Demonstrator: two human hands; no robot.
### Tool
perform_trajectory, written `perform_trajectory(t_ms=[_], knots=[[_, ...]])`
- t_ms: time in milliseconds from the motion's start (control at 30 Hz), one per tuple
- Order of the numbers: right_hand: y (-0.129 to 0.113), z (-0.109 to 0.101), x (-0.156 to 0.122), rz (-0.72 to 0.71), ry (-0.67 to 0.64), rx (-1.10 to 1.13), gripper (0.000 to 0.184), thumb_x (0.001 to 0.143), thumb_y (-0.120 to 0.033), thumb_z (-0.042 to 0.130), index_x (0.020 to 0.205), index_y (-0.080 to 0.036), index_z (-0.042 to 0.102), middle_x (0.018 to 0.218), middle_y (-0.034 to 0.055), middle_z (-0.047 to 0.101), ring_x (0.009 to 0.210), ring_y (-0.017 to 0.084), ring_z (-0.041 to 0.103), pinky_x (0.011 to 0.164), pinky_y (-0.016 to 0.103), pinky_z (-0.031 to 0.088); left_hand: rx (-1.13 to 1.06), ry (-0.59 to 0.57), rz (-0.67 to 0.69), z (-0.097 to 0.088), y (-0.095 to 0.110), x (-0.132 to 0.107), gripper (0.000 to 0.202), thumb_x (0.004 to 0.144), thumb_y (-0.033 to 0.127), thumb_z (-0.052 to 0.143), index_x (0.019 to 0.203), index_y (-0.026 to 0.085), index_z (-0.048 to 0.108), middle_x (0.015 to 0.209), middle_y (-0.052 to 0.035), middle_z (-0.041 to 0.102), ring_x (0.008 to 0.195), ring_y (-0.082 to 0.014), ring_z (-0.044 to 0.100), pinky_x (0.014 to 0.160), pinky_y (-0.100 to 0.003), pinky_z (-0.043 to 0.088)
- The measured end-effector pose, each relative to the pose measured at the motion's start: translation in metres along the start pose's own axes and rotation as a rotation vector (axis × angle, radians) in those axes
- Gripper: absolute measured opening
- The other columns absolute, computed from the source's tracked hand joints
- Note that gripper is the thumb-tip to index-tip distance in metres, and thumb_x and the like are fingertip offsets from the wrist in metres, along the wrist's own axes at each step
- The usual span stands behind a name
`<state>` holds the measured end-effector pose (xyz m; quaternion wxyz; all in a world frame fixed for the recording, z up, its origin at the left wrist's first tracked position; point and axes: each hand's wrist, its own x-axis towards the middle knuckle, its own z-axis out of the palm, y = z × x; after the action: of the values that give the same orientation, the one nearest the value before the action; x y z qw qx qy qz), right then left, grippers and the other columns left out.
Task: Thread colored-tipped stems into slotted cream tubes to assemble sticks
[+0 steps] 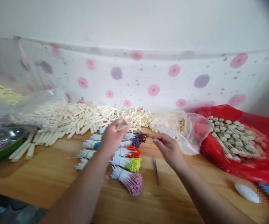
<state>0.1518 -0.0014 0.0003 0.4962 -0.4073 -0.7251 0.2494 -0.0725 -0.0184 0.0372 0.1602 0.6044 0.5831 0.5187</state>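
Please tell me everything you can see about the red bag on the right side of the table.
The red bag looks like thin, glossy plastic, crumpled and lying open on the wooden table at the right. Inside lies a heap of pale, round-headed pieces, too blurred to identify. Its left edge meets a clear plastic bag. Behind it hangs a flowered sheet. Neither hand touches it; the right hand is nearer.

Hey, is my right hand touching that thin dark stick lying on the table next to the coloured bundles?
Apart. The head view shows the right hand raised above the thin dark stick, with bare wooden table visible between them.
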Motion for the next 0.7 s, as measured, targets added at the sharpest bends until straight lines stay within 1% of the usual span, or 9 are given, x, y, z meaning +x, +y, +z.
perform_trajectory(t_ms=[33,100,133,200,300,367,433,567,700], knots=[[-0.009,0.011,0.009,-0.056,-0.121,-0.099,0.019,0.086,-0.031,0.053,0.088,-0.019,0.067,0.085,0.0047,0.068,0.078,0.016,0.062,0.07,0.03,0.049,0.052,0.001,-0.046,-0.017,-0.012,0.009,0.033,0.077,0.05,0.054,0.08,0.018,0.058,0.065,0.002,0.057,0.06,-0.0146,0.052,0.057,-0.023,0.039],[-0.024,0.038,0.029,-0.151,-0.324,-0.308,0.02,0.089,-0.025,0.048,0.09,-0.018,0.067,0.087,0.0039,0.068,0.08,0.014,0.062,0.071,0.026,0.048,0.206,-0.053,-0.152,-0.045,-0.041,0.027,0.034,0.077,0.049,0.051,0.083,0.017,0.061,0.069,-0.0005,0.063,0.063,-0.0165,0.057,0.058,-0.023,0.04],[-0.029,0.054,0.04,-0.175,-0.396,-0.387,0.02,0.089,-0.022,0.048,0.091,-0.019,0.068,0.088,0.0032,0.068,0.081,0.014,0.062,0.072,0.025,0.048,0.321,-0.051,-0.208,-0.056,-0.057,0.035,0.033,0.077,0.048,0.05,0.08,0.017,0.062,0.068,-0.0012,0.064,0.064,-0.0176,0.058,0.059,-0.024,0.04],[-0.033,0.088,0.062,-0.195,-0.49,-0.484,0.018,0.087,-0.02,0.051,0.09,-0.02,0.069,0.091,0.0024,0.069,0.083,0.014,0.062,0.074,0.024,0.047,0.399,-0.032,-0.255,-0.067,-0.085,0.049,0.03,0.073,0.045,0.053,0.074,0.017,0.064,0.067,-0.0039,0.065,0.069,-0.0216,0.059,0.061,-0.026,0.039],[-0.028,0.137,0.094,-0.184,-0.599,-0.629,0.018,0.089,-0.02,0.05,0.09,-0.019,0.069,0.095,0.004,0.068,0.09,0.017,0.062,0.08,0.029,0.047,0.384,-0.041,-0.275,-0.067,-0.117,0.058,0.029,0.071,0.043,0.054,0.079,0.017,0.067,0.075,-0.0063,0.069,0.079,-0.0251,0.061,0.067,-0.027,0.041],[-0.021,0.163,0.111,-0.165,-0.659,-0.731,0.019,0.091,-0.026,0.051,0.098,-0.016,0.064,0.102,0.0057,0.065,0.094,0.019,0.061,0.082,0.035,0.049,0.335,-0.077,-0.285,-0.063,-0.131,0.06,0.033,0.07,0.042,0.055,0.086,0.017,0.069,0.083,-0.0065,0.072,0.085,-0.0257,0.062,0.07,-0.027,0.043],[-0.016,0.183,0.124,-0.147,-0.707,-0.818,0.025,0.091,-0.032,0.053,0.108,-0.015,0.059,0.109,0.007,0.061,0.095,0.019,0.06,0.082,0.039,0.05,0.281,-0.115,-0.294,-0.061,-0.141,0.06,0.037,0.069,0.042,0.056,0.09,0.016,0.07,0.088,-0.0065,0.073,0.088,-0.026,0.063,0.072,-0.028,0.045],[-0.01,0.206,0.135,-0.126,-0.759,-0.951,0.029,0.091,-0.032,0.053,0.115,-0.017,0.055,0.116,0.008,0.057,0.098,0.02,0.059,0.082,0.04,0.051,0.2,-0.175,-0.294,-0.06,-0.159,0.063,0.039,0.07,0.04,0.055,0.096,0.016,0.07,0.096,-0.0056,0.073,0.092,-0.0253,0.064,0.077,-0.028,0.047],[-0.008,0.215,0.136,-0.126,-0.8,-1.028,0.031,0.09,-0.032,0.054,0.116,-0.016,0.054,0.116,0.0081,0.057,0.097,0.02,0.059,0.081,0.04,0.052,0.192,-0.213,-0.291,-0.059,-0.168,0.065,0.039,0.067,0.04,0.059,0.096,0.017,0.071,0.095,-0.0049,0.073,0.092,-0.0262,0.064,0.078,-0.029,0.047]])
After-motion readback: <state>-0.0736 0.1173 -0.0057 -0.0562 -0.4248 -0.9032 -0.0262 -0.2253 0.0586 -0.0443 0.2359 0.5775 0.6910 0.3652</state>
